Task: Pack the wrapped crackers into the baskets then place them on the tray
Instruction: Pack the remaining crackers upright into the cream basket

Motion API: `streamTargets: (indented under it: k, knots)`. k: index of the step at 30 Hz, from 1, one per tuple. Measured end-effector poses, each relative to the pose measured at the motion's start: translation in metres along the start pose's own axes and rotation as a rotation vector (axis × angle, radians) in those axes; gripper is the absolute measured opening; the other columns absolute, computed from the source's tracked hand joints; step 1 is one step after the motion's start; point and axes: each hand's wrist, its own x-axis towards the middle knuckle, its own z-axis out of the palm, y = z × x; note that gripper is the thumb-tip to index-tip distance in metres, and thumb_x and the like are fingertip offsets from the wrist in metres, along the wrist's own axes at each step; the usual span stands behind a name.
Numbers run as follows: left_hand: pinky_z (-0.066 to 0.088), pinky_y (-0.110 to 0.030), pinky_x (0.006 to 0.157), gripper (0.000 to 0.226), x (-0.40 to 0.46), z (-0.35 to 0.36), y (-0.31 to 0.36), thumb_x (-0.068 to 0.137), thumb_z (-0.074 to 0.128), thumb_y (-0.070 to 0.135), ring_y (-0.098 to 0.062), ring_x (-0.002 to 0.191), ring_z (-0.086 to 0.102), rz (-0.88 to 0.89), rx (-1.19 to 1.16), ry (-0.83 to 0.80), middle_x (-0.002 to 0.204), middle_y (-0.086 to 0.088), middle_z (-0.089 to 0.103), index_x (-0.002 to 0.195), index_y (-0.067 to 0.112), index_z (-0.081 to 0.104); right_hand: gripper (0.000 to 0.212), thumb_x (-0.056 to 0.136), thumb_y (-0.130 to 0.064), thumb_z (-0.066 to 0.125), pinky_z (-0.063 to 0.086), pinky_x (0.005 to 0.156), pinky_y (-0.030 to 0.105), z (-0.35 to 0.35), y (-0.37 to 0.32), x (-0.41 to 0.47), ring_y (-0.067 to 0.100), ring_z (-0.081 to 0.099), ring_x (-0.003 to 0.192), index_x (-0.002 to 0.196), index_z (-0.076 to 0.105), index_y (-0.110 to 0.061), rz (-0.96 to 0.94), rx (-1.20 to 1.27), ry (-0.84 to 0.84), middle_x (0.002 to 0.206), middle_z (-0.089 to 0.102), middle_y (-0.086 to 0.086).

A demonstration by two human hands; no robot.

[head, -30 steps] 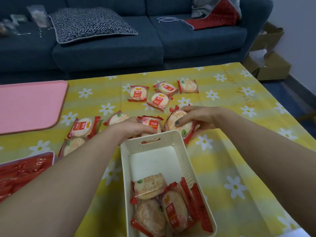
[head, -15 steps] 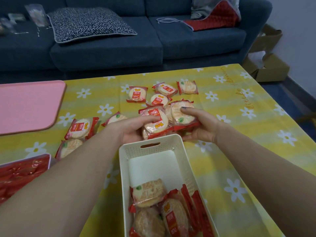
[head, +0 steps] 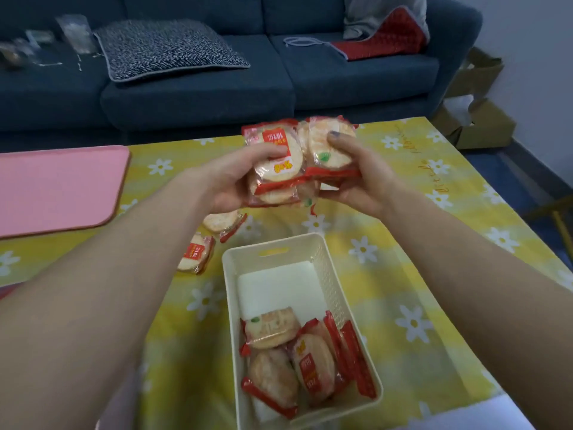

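Note:
A bunch of wrapped crackers [head: 280, 162] in red-edged clear wrappers is held up above the table between both hands. My left hand [head: 231, 178] grips its left side and my right hand [head: 361, 178] grips its right side, thumbs on top. Below them stands a cream basket [head: 325, 262], its near half filled with several wrapped crackers [head: 288, 355] and its far half bare. Two loose crackers [head: 198, 252] lie on the yellow flowered cloth left of the basket. The pink tray [head: 55, 187] lies flat at the table's left.
A dark blue sofa [head: 217, 88] with a patterned cushion [head: 167, 48] runs along the table's far side. Cardboard boxes [head: 474, 119] sit on the floor at the right. The table's right edge drops off near a yellow stool leg [head: 561, 225].
Both hands gathered crackers from beyond the basket, pressed them into one bunch and lifted it up toward me. The view tilted down, so the far crackers are hidden behind the bunch.

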Motion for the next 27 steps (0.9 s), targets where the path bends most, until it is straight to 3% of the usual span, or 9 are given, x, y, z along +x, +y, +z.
streamTargets:
  k: [6, 10, 13, 15, 18, 21, 24, 26, 27]
  knots:
    - [0.062, -0.045, 0.084, 0.032, -0.074, 0.001, -0.043, 0.084, 0.075, 0.021, -0.026, 0.096, 0.075, -0.025, 0.101, -0.006, 0.107, -0.012, 0.077, 0.114, 0.012, 0.070, 0.050, 0.086, -0.023, 0.071, 0.051, 0.095, 0.062, 0.017, 0.037, -0.078, 0.032, 0.067, 0.104, 0.134, 0.059, -0.016, -0.019, -0.052, -0.022, 0.118, 0.070, 0.014]
    - [0.047, -0.062, 0.100, 0.060, -0.106, -0.008, -0.105, 0.065, 0.089, 0.022, -0.047, 0.114, 0.065, 0.011, 0.286, -0.035, 0.115, -0.021, 0.073, 0.120, 0.010, 0.069, 0.047, 0.081, -0.012, 0.075, 0.059, 0.082, 0.050, 0.013, 0.076, -0.122, 0.031, 0.070, 0.098, 0.126, 0.060, -0.012, -0.017, -0.211, -0.036, 0.117, 0.070, 0.017]
    - [0.057, -0.040, 0.089, 0.074, -0.118, -0.017, -0.127, 0.065, 0.094, 0.020, -0.023, 0.104, 0.072, 0.071, 0.533, -0.067, 0.111, -0.007, 0.075, 0.128, 0.026, 0.055, 0.035, 0.081, -0.005, 0.074, 0.058, 0.070, 0.032, 0.009, 0.090, -0.147, 0.023, 0.072, 0.092, 0.114, 0.065, -0.014, -0.046, -0.387, -0.034, 0.104, 0.075, 0.008]
    - [0.053, -0.024, 0.094, 0.078, -0.121, -0.019, -0.130, 0.067, 0.094, 0.026, -0.004, 0.107, 0.065, 0.155, 0.778, -0.090, 0.122, 0.004, 0.066, 0.127, 0.037, 0.045, 0.033, 0.080, -0.015, 0.079, 0.058, 0.082, 0.032, 0.008, 0.094, -0.153, 0.023, 0.071, 0.100, 0.110, 0.067, -0.021, -0.063, -0.610, -0.041, 0.107, 0.075, 0.006]
    - [0.037, -0.029, 0.113, 0.098, -0.118, -0.023, -0.135, 0.057, 0.087, 0.063, -0.001, 0.136, 0.042, 0.271, 0.929, -0.074, 0.145, 0.011, 0.046, 0.138, 0.047, 0.035, 0.061, 0.064, -0.054, 0.082, 0.052, 0.096, 0.037, 0.015, 0.095, -0.156, 0.018, 0.063, 0.106, 0.117, 0.053, -0.044, -0.107, -1.045, -0.023, 0.116, 0.062, 0.001]
    - [0.036, -0.029, 0.110, 0.081, -0.112, -0.023, -0.143, 0.068, 0.066, 0.082, -0.003, 0.134, 0.040, 0.312, 0.885, 0.016, 0.139, 0.011, 0.049, 0.137, 0.045, 0.045, 0.069, 0.077, -0.058, 0.074, 0.053, 0.084, 0.033, 0.022, 0.085, -0.157, 0.011, 0.065, 0.092, 0.134, 0.036, -0.050, -0.180, -1.163, -0.038, 0.096, 0.066, -0.005]
    - [0.035, -0.030, 0.101, 0.043, -0.104, -0.018, -0.149, 0.097, 0.048, 0.061, -0.010, 0.127, 0.041, 0.391, 0.948, 0.186, 0.119, 0.007, 0.061, 0.128, 0.032, 0.058, 0.077, 0.085, -0.062, 0.063, 0.050, 0.077, 0.026, 0.025, 0.080, -0.152, 0.004, 0.066, 0.086, 0.150, 0.023, -0.046, -0.173, -1.227, 0.016, 0.092, 0.070, -0.007]
    - [0.036, -0.037, 0.100, 0.038, -0.100, -0.015, -0.147, 0.102, 0.040, 0.054, -0.016, 0.123, 0.042, 0.408, 1.031, 0.238, 0.113, 0.005, 0.064, 0.125, 0.030, 0.060, 0.053, 0.093, -0.058, 0.054, 0.046, 0.078, 0.025, 0.032, 0.084, -0.146, 0.009, 0.063, 0.093, 0.141, 0.045, -0.037, -0.146, -1.271, 0.019, 0.100, 0.067, -0.008]
    - [0.036, -0.040, 0.103, 0.039, -0.097, -0.014, -0.146, 0.103, 0.038, 0.054, -0.018, 0.123, 0.041, 0.407, 1.079, 0.247, 0.114, 0.005, 0.065, 0.126, 0.030, 0.060, 0.037, 0.097, -0.053, 0.049, 0.044, 0.077, 0.027, 0.036, 0.087, -0.142, 0.012, 0.061, 0.094, 0.125, 0.059, -0.031, -0.157, -1.307, 0.023, 0.099, 0.064, -0.008]
